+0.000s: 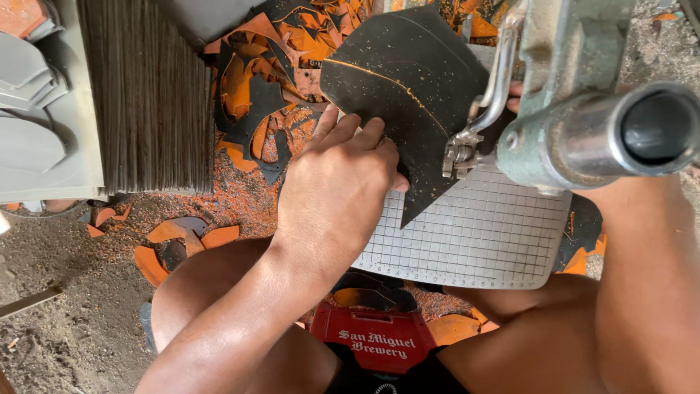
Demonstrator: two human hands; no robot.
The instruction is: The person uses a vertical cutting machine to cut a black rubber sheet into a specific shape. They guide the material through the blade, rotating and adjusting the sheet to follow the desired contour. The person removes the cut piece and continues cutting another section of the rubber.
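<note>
Left hand [339, 186] grip: open, flat, palm down, fingers spread and pressing the black sheet piece [405, 80] against the gridded plate [474, 233] that serves as tabletop. Right hand: mostly hidden behind the green machine head [576, 95]; only a bit of fingertip shows beside the metal lever, can't tell its grip.

Sheet piece: dark, matte, roughly fan-shaped, with a thin orange line curving across it and orange dust specks on top. Its lower point tapers down onto the grid; its right edge runs in under the machine's small metal foot [459, 157].

Edges and room: the gridded plate is bare below and right of the sheet, with a curved front edge. Sheet's upper half overhangs the plate, above a pile of orange and black offcuts [270, 80]. To the left, well apart, a tall stack of thin dark sheets seen edge-on [149, 91]. Floor is dirt with orange dust and more scraps. Red plastic crate [375, 339] sits under the plate, between the knees.

Pose: left forearm comes up from bottom centre, wrist straight, knuckles up. Right forearm runs up the right edge, passing behind the machine's steel tube [634, 131].
</note>
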